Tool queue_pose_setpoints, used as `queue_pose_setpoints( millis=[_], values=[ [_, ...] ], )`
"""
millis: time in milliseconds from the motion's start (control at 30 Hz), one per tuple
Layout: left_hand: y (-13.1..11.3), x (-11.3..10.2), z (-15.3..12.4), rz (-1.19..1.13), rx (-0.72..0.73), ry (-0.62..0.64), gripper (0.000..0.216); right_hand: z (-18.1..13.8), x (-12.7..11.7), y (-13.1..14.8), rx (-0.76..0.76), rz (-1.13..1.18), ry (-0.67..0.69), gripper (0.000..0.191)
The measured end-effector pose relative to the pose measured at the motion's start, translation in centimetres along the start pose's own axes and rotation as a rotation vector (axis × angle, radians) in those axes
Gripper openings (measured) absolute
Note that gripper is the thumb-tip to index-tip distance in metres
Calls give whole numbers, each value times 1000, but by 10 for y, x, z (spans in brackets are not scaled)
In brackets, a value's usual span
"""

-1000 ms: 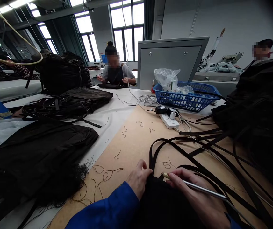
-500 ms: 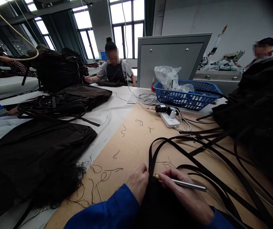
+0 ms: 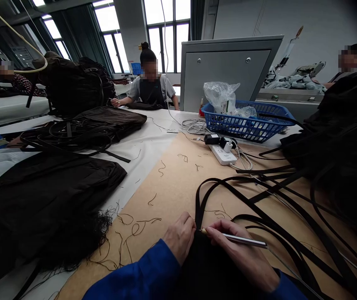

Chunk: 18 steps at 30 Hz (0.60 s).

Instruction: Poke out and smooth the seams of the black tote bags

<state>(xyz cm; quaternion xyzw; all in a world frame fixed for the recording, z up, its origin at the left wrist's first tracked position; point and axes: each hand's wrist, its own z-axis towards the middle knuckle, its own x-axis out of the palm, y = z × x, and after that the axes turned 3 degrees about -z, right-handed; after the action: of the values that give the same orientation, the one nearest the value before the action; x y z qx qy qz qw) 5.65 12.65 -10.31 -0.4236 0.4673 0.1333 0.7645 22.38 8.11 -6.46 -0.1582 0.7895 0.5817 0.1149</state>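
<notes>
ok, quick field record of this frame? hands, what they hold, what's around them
left hand: grips the edge of the black fabric
right hand: holds a thin metal tool, tip at the fabric edge
straps: black, looped over the brown board
threads: loose, left of the hands
far side: power strip, blue basket, a person seated

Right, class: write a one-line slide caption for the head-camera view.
Left hand grips black fabric; right hand holds a slim metal tool at a black strap, over a thread-strewn brown board.
</notes>
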Motion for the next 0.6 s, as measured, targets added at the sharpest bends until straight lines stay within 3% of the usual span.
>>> queue_pose_setpoints(
  millis=[267, 600],
  values=[
    [7, 13, -2, -34, 21, -99, 17, 3, 2, -6, 4, 7, 6, 30],
    [6, 13, -2, -41, 31, -141, 17, 3, 2, -5, 7, 32, 23, 29]
  ],
)
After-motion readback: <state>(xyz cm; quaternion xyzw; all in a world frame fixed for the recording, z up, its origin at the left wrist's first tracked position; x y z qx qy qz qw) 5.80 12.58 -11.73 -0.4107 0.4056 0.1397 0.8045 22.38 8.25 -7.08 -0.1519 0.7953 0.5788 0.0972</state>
